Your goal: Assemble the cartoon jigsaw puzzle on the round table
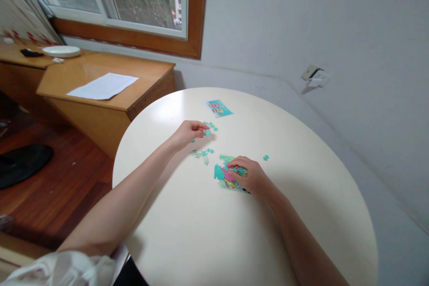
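My left hand (191, 134) is pinched at the fingertips around a teal jigsaw piece (207, 133), just above the table. Beside those fingertips lies a small cluster of loose teal pieces (211, 125). Nearer to me is another group of loose pieces (203, 153), some of them pale. A partly joined jigsaw puzzle (219, 172), teal with a pink figure, lies flat in front of me. Over its right part rests my right hand (250, 175), thumb and fingers bent together on the puzzle; whatever is between them is hidden. One single piece (266, 157) lies to the right.
The round white table (301, 152) carries a small picture card (219, 108) near its far edge. A wooden desk (150, 73) with a paper sheet (103, 86) and a white plate (62, 51) adjoins at left. The wall on the right has a socket with a plug (315, 77).
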Demonstrator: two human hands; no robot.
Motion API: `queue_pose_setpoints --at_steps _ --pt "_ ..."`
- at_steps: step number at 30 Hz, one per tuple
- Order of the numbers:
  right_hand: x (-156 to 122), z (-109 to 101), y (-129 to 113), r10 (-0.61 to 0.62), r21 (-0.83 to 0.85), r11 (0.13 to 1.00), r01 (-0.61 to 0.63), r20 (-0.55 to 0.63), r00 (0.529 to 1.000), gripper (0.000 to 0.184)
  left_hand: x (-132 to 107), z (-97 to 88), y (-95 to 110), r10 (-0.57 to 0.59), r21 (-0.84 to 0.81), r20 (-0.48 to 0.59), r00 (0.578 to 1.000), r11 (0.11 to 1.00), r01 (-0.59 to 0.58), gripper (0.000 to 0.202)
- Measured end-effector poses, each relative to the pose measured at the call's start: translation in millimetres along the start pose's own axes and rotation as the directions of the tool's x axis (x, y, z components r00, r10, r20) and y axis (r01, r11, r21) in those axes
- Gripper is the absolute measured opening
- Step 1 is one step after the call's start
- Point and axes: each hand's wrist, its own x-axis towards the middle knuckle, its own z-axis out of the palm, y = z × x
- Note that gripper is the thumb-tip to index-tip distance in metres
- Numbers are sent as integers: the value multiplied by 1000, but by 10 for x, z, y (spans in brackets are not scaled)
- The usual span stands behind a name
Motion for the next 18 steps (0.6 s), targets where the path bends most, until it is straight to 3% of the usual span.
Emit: queue_pose_setpoints --at_steps 7,12,18 --pt "-5 11 10 3 -15 1000 -3 -4 1000 9 -104 182 3 -43 144 202 978 990 13 16" --pt "-5 7 2 9 -20 1000 -9 0 1000 7 -151 312 -72 -16 227 331 944 972 -63 17" --pt "-10 6 8 10 -22 1000 -10 2 1000 6 -206 365 -85 5 338 388 922 930 -147 27"
